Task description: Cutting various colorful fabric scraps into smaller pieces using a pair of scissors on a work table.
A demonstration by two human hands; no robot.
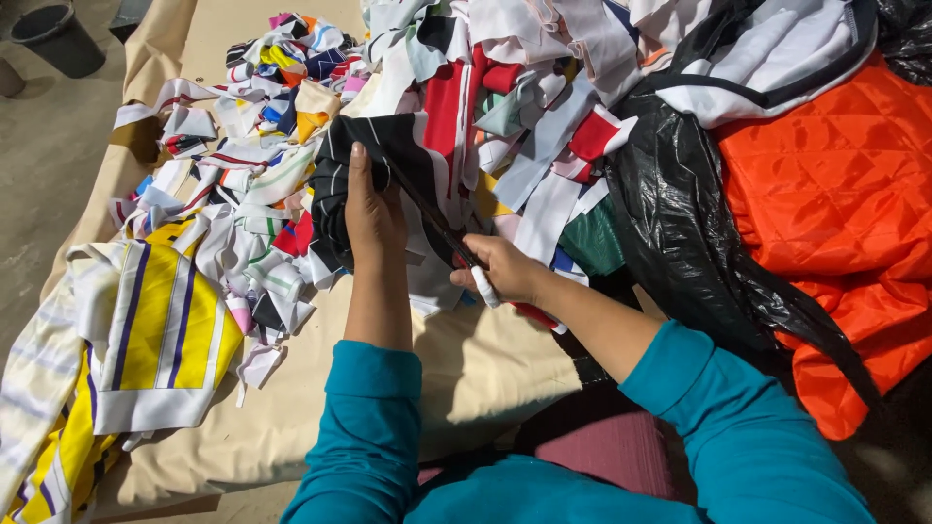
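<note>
At far left, a grey bucket [56,35] stands on the floor beside the cloth-covered table [485,364]. A yellow striped cloth [160,330] lies flat at the table's near left corner. Next to it, a heap of mixed scraps [257,146] spreads toward the centre. The left hand [372,215] lies palm down on a black striped cloth [374,160], fingers closed over its edge, pinning it to the table just ahead of the person. The right hand [502,269] is clenched on the handles of scissors [437,225], blades angled up-left along the cloth, touching it. Whether the blades are parted cannot be told. Further right lies a black plastic bag [680,213], then an orange quilted sheet [835,194] at the far right.
</note>
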